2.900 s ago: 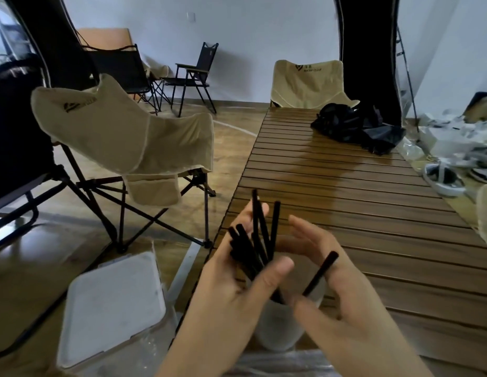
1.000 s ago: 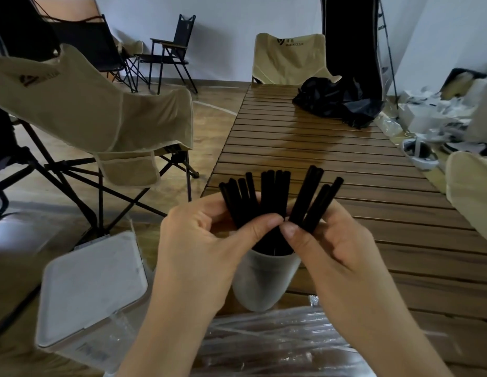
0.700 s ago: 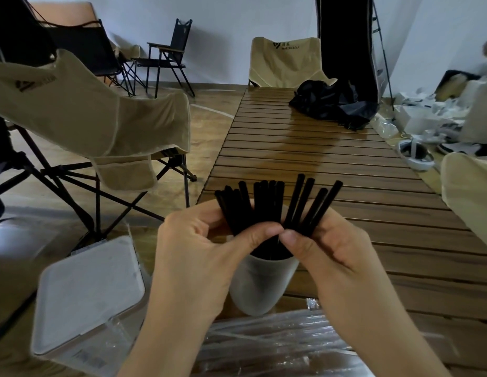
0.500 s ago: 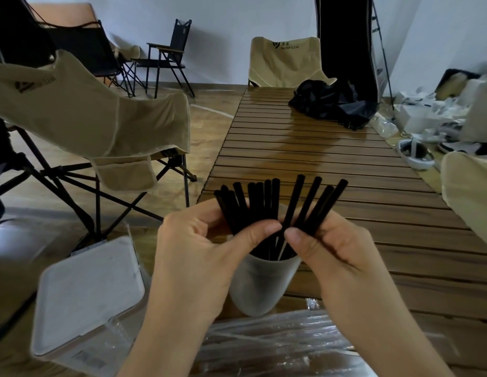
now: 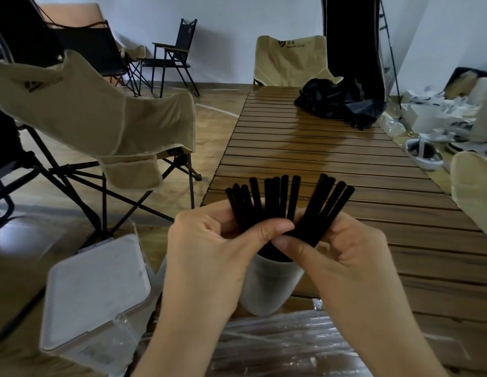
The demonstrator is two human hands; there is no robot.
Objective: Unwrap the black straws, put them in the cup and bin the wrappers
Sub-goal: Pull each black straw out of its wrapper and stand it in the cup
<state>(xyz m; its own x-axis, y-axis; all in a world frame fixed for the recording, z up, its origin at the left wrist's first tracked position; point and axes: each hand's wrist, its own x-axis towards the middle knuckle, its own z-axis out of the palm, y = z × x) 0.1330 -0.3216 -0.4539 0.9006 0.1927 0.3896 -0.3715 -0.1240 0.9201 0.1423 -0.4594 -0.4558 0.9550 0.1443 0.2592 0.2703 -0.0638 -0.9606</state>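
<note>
Fanning out above the cup (image 5: 269,287), the black straws (image 5: 275,202) stand with their lower ends hidden behind both hands, so how deep they sit in the cup cannot be made out. The left hand (image 5: 209,257) pinches the left group between thumb and curled fingers; the right hand (image 5: 343,254) pinches the right group the same way, thumb tips nearly touching at the middle. Each grip is pressed together on straws, with the fingers behind them out of sight.

The cup stands at the near left edge of the slatted wooden bench (image 5: 332,164), mostly covered by the hands, its rim only partly visible. Just near of it lies clear crinkled plastic (image 5: 286,346), cut off by the lower frame edge; whether it is wrappers or a bag is hard to tell. On the floor to the left is a white lidded bin (image 5: 95,292), with clear plastic showing at its right side. A beige folding chair (image 5: 101,118) stands further left, and a black bundle (image 5: 337,104) sits at the far end of the bench.

Compared with half a second ago, the straws are split more clearly into two fans, with one straw standing alone between them, and the thumbs have drawn closer together. Nearly three seconds ago the right hand was open beside the bunch with a single straw leaning against it.
</note>
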